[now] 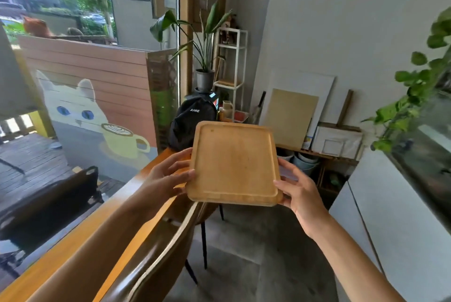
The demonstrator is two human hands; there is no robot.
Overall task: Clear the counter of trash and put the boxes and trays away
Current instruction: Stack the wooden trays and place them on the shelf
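Since the wooden tray (pixel 233 163) was up in the air between both hands, it looked like a carry to wherever trays get stored, not a set-down. Left hand (pixel 168 174) had fingers curled on the left edge, right hand (pixel 296 189) pinched the lower right corner, and there seemed to be a second tray stacked underneath, hard to say. Two-sided grip kept it level, I'd guess. Below ran the orange wooden counter (pixel 102 226) along the window, a brown chair (pixel 156 253) tucked against it, grey floor, a black backpack (pixel 192 121) and potted plant (pixel 205 57) in the corner.
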